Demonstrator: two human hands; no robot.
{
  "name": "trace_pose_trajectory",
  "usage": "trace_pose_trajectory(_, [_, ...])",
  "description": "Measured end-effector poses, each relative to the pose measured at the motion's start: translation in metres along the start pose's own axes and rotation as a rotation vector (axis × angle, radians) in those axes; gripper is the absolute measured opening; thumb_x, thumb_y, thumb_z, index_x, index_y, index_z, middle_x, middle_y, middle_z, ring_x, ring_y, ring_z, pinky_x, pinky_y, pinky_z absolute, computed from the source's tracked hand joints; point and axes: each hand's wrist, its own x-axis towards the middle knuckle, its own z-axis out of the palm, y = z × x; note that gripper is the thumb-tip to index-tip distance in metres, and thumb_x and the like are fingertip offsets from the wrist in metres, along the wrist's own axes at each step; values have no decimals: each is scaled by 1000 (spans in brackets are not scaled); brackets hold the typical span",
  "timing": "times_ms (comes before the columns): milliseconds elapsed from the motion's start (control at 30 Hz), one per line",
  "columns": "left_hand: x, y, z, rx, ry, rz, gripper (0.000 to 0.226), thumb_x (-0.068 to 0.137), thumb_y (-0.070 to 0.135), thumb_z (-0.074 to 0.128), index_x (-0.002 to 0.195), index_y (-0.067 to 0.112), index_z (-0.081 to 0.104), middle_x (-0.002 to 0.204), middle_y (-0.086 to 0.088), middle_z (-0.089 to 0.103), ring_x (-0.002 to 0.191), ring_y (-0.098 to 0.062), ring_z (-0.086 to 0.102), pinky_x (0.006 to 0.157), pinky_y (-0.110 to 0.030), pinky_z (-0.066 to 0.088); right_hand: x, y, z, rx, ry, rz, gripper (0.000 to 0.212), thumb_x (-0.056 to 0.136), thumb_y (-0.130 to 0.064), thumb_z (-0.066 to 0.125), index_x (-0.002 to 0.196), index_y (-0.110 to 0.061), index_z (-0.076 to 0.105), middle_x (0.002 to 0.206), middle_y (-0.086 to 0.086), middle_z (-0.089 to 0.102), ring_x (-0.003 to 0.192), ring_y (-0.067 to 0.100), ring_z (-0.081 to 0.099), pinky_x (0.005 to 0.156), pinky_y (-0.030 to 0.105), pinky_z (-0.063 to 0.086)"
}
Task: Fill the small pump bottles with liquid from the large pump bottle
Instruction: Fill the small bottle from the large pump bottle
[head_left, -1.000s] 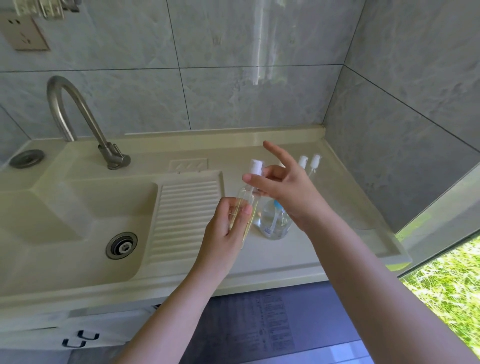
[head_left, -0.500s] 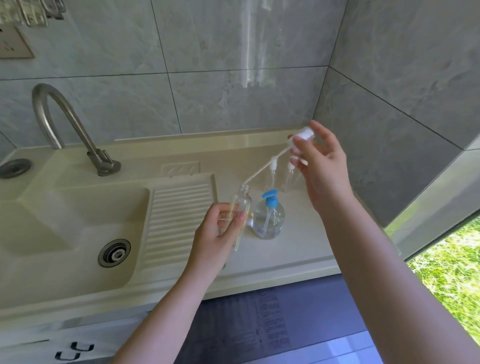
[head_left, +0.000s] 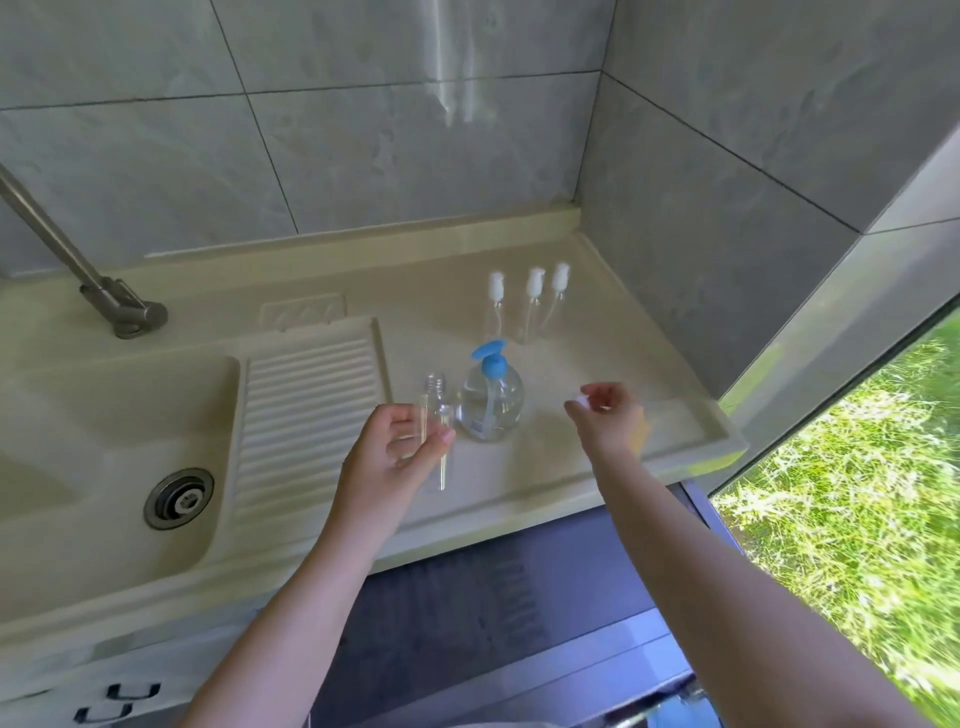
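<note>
Left grip (head_left: 395, 447) pinches uncapped small bottle (head_left: 435, 402) beside large pump bottle (head_left: 491, 397).

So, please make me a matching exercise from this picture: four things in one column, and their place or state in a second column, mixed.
Things:
1. open small bottle
2. large pump bottle
3. white pump cap
4. three small pump bottles

Place or state:
A. stand in a row near the back wall, caps on
B. pinched in the right hand
C. held in the left hand, neck uncovered
D. stands on the counter between the two hands, blue pump on top

Pairs: 1-C, 2-D, 3-B, 4-A
</note>
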Motion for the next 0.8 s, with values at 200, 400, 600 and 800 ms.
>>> trace_pose_trajectory(200, [0, -7, 0, 24, 10, -43, 27, 85, 25, 74, 107, 20, 60, 98, 18, 69, 104, -7, 64, 79, -14, 41, 8, 24, 9, -201, -37, -158, 19, 75, -4, 69, 93, -11, 67, 95, 6, 57, 73, 11, 49, 63, 12, 31])
trace_pose_trajectory(400, [6, -10, 2, 40, 16, -60, 28, 84, 25, 74, 108, 20, 59, 103, 13, 69, 104, -9, 64, 80, -16, 42, 11, 31, 16, -211, -88, -180, 20, 76, 3, 65, 90, -11, 64, 98, 5, 51, 78, 16, 50, 64, 12, 33])
trace_pose_trajectory(600, [10, -11, 0, 37, 8, -62, 28, 84, 26, 75, 107, 20, 59, 109, 9, 70, 104, -10, 66, 83, -20, 44, 16, 37, 19, -237, -118, -128, 19, 78, 1, 64, 93, -11, 66, 102, 3, 49, 83, 18, 52, 77, 29, 46])
trace_pose_trajectory(800, [12, -12, 0, 31, 28, -79, 27, 85, 23, 75, 106, 22, 58, 106, 12, 68, 100, -7, 66, 74, -10, 44, 7, 20, 20, -155, -165, -402, 47, 77, -5, 69, 123, -18, 63, 119, 3, 54, 103, 16, 57, 92, 32, 49])
